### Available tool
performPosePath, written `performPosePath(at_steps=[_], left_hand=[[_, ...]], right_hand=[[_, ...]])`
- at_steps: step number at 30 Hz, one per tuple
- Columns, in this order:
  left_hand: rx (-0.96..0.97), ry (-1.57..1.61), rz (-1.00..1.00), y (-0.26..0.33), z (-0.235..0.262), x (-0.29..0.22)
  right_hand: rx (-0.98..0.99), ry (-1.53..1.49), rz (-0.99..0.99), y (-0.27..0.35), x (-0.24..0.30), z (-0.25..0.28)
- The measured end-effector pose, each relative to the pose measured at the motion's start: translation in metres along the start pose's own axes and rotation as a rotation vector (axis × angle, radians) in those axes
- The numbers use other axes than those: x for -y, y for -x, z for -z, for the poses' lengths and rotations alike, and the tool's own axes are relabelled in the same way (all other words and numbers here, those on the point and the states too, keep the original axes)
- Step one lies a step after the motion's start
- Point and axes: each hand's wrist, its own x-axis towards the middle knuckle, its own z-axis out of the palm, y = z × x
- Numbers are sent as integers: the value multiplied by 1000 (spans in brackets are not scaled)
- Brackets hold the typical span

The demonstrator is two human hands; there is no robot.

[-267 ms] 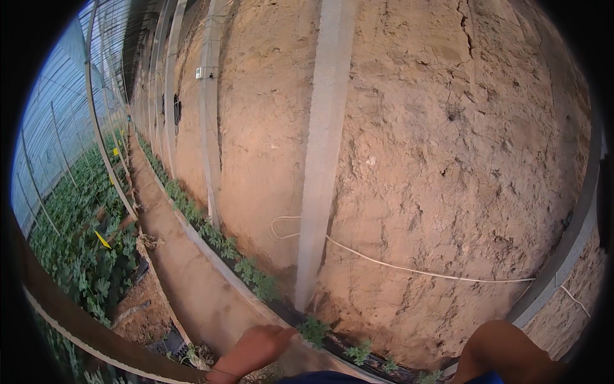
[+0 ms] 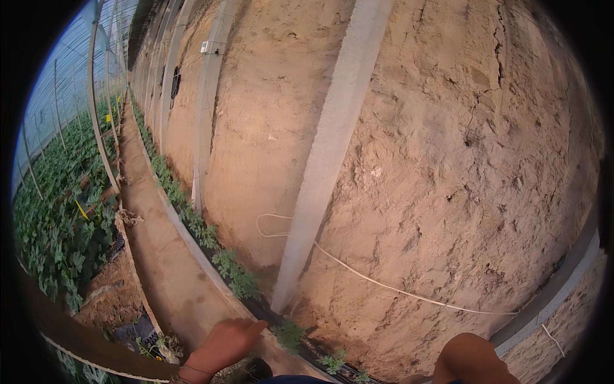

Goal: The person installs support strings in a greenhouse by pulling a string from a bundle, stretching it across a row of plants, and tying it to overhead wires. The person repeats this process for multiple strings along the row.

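Note:
My left hand [image 2: 228,344] hangs low over the walkway, seen from its back, with a thin dark cord about the wrist. Its fingers look curled in, and the palm side is hidden, so whatever it might hold does not show. Nearest to it is the edge of a narrow planting strip, where a small leafy plant [image 2: 289,334] grows at the foot of the wall. At the lower right a bent bare arm [image 2: 470,361], apparently my right one at the elbow, enters the picture. My right hand is out of sight.
A rough earthen wall [image 2: 448,192] with concrete posts [image 2: 336,141] and a pale cable [image 2: 396,291] rises on the right. The narrow path [image 2: 153,237] runs far ahead. Dense green crops [image 2: 54,217] grow at left under clear sheeting, with a slanted pole [image 2: 99,121] beside the path.
The view has turned and tilted, so the concrete posts lean more to the right. In the picture, my left hand and the right arm sit farther left. The fingers still look curled.

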Motion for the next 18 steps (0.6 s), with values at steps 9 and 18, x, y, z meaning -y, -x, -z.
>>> performPosePath(at_steps=[9,18], left_hand=[[-113,67,150,-24,19,159],[-31,111,242,-24,66,342]], right_hand=[[763,-107,-1024,198,-10,-131],[1682,240,-1024,471,-102,-269]])
